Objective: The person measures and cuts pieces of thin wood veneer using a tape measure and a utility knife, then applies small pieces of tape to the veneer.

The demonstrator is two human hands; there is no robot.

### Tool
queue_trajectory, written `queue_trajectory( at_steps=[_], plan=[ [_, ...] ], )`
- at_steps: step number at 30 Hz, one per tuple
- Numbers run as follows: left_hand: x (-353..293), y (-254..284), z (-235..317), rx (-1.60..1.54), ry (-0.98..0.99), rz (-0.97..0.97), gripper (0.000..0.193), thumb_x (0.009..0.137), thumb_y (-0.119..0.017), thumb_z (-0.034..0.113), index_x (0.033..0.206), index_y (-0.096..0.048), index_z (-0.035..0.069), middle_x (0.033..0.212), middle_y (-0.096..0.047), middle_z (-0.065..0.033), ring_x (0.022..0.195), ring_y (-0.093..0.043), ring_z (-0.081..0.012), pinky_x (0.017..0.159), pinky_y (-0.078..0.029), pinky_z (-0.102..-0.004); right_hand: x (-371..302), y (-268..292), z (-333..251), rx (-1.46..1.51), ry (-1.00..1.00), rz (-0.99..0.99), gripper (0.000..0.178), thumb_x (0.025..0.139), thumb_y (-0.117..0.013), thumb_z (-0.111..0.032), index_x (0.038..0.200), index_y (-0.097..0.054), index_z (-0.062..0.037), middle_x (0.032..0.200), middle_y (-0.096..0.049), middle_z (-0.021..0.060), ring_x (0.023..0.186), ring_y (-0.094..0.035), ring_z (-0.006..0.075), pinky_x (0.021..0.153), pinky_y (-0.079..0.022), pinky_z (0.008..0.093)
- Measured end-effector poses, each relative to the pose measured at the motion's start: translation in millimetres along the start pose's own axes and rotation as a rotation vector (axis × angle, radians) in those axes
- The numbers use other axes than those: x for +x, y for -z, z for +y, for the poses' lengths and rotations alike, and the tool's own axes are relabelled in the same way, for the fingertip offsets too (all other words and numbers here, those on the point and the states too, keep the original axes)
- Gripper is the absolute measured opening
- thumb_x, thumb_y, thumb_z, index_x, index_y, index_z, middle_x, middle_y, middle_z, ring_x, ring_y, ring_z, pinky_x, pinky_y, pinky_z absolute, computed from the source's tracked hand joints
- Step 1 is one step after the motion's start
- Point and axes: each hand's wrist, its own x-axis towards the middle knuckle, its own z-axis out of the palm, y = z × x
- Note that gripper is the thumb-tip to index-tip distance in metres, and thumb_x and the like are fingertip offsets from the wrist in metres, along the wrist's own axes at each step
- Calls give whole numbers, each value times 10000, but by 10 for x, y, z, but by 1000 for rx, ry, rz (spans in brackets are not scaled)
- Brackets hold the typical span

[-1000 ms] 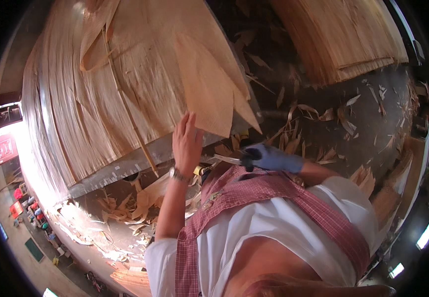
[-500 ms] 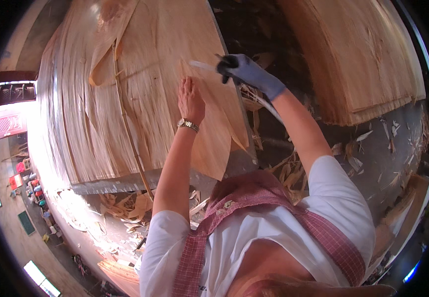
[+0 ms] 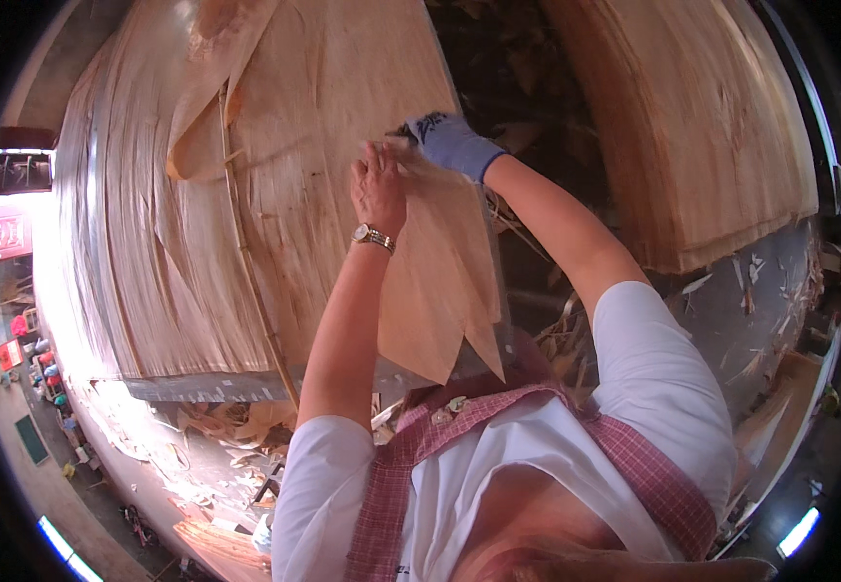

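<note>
A broad stack of thin wood veneer sheets (image 3: 343, 87) lies before me. On it my left hand (image 3: 379, 194), bare and with a metal wristwatch (image 3: 374, 236), rests palm down, its fingers stretched forward. Just right of those fingertips is my right hand (image 3: 450, 144), in a blue-grey glove, closed around something small and dark that I cannot make out. Beneath both hands is a loose veneer piece (image 3: 420, 301), whose pointed ends hang past the stack's near edge. A long thin stick (image 3: 246, 242) runs along the sheets left of my left hand.
Another veneer stack (image 3: 702, 126) stands at the right, across a dark gap. Wood scraps (image 3: 236, 422) litter the floor near the stack's front edge. A curled veneer flap (image 3: 207, 126) rises at the far left. Several coloured items stand along the left side.
My right hand has moved left and slightly nearer, up to my left fingertips. The pale strip earlier sticking out of it no longer shows plainly. My left hand stays nearly in place.
</note>
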Motion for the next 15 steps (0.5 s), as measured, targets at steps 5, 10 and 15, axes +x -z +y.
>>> queue_trajectory(
  at_steps=[5,10,15],
  plan=[
    [-67,0,-134,-85,62,-33,526,794,-525,12,1310,-524,115,1424,-433,-157,1101,-519,-348,905,-470,-418,-508,277,-140,474,-170,-238,351,921,-553,-342,1084,-570,-31,873,-680,181,784,-665,309,721,-510,405],
    [-403,-33,115,-250,9,156,473,822,-511,54,1288,-548,125,1412,-452,-123,1207,-473,-355,982,-415,-439,-820,-89,-135,388,-261,-286,515,823,-643,-469,1035,-549,-10,940,-671,207,900,-652,358,788,-501,426],
    [-914,113,807,-167,28,29,550,823,-525,74,1367,-475,144,1416,-455,-103,1263,-442,-310,999,-360,-444,-1157,-108,27,287,-327,-130,536,818,-614,-493,1050,-562,-12,1035,-640,255,1005,-612,400,870,-474,480]
  ],
)
